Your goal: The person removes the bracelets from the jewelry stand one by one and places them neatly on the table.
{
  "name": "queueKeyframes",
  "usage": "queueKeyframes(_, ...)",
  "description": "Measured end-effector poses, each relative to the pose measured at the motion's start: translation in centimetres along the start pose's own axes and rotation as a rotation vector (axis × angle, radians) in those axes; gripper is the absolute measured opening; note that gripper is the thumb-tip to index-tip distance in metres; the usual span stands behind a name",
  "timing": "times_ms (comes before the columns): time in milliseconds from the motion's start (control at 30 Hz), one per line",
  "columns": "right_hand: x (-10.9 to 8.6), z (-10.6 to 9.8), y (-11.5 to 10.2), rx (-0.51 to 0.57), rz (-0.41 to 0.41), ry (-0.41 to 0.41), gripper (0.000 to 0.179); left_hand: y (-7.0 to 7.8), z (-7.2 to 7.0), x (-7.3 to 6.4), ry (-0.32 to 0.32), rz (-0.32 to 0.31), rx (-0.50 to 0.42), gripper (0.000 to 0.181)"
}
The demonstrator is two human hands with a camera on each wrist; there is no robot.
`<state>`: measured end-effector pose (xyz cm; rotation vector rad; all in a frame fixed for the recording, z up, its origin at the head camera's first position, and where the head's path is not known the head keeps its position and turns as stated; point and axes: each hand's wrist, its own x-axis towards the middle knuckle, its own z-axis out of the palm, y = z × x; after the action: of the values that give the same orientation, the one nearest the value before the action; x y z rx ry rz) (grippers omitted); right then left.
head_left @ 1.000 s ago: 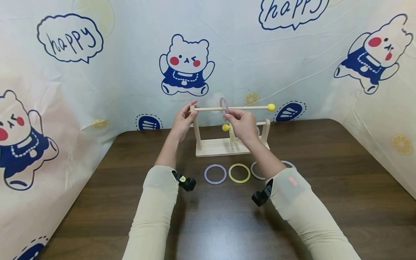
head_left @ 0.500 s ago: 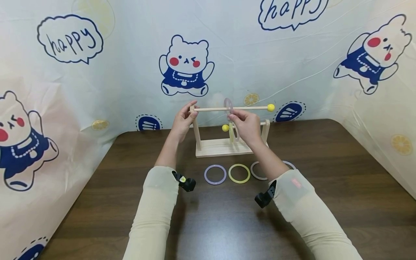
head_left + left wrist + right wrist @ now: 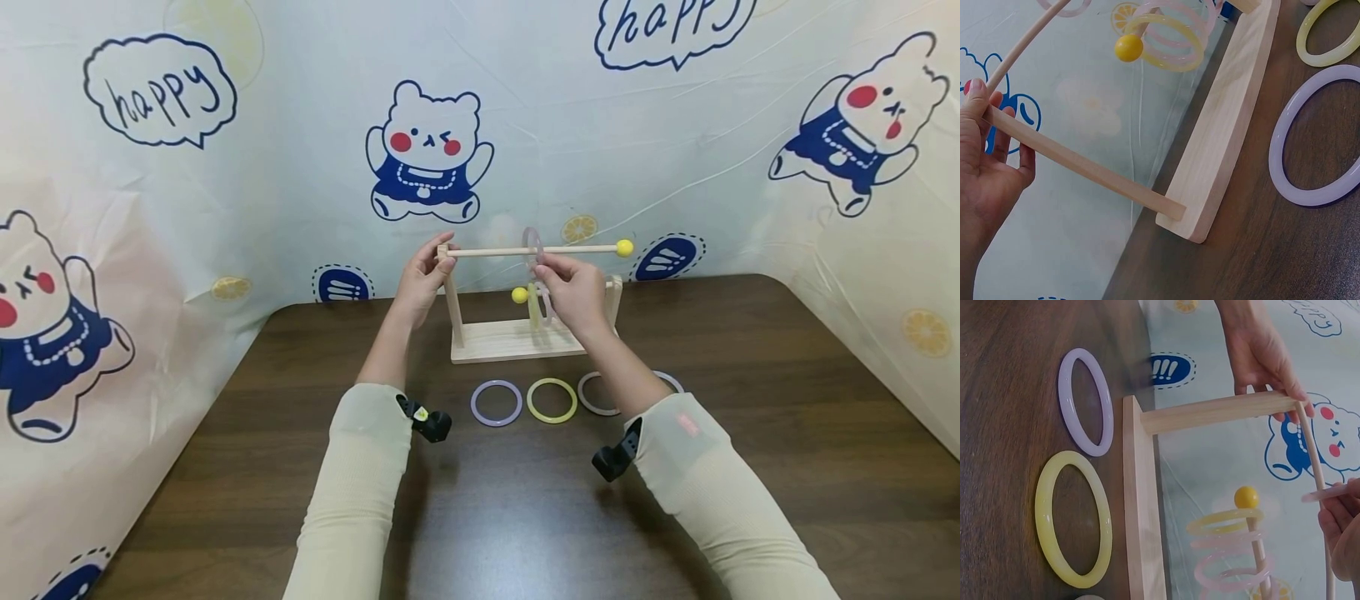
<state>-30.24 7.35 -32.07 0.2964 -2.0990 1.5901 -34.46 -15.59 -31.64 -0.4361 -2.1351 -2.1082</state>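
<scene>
A wooden ring rack (image 3: 491, 342) stands on the table, with a short post on the right and a taller one on the left. My left hand (image 3: 422, 285) grips the top of the tall post (image 3: 1079, 156), thumb at the root of the upper rod (image 3: 487, 252). Around that rod is a pale pinkish ring (image 3: 1315, 495), its lower edge pinched between the thumb and fingers of my right hand (image 3: 573, 292). A yellow ring (image 3: 1172, 64) and several pink rings (image 3: 1229, 540) hang on the lower rod, which ends in a yellow ball (image 3: 1129, 48).
On the table in front of the rack lie a purple ring (image 3: 497, 422), a yellow ring (image 3: 552, 420) and a pale ring (image 3: 587, 402). Another purple ring (image 3: 671, 381) is partly hidden by my right forearm. A printed cloth (image 3: 315, 183) hangs behind the table.
My right hand has slid the pale pinkish ring a little to the right along the upper rod, toward its yellow ball end. The left hand stays on the post.
</scene>
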Motion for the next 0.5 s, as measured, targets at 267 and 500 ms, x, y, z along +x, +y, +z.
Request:
queueKeyframes(267, -0.20, -0.48, 0.31, -0.053, -0.001, 0.042, 0.021, -1.06, -0.25, 0.64, 0.013, 0.005, -0.001, 0.047)
queueKeyframes(500, -0.29, -0.81, 0.60, -0.034, -0.027, 0.081, 0.020, -1.10, -0.19, 0.63, 0.017, 0.019, 0.012, 0.046)
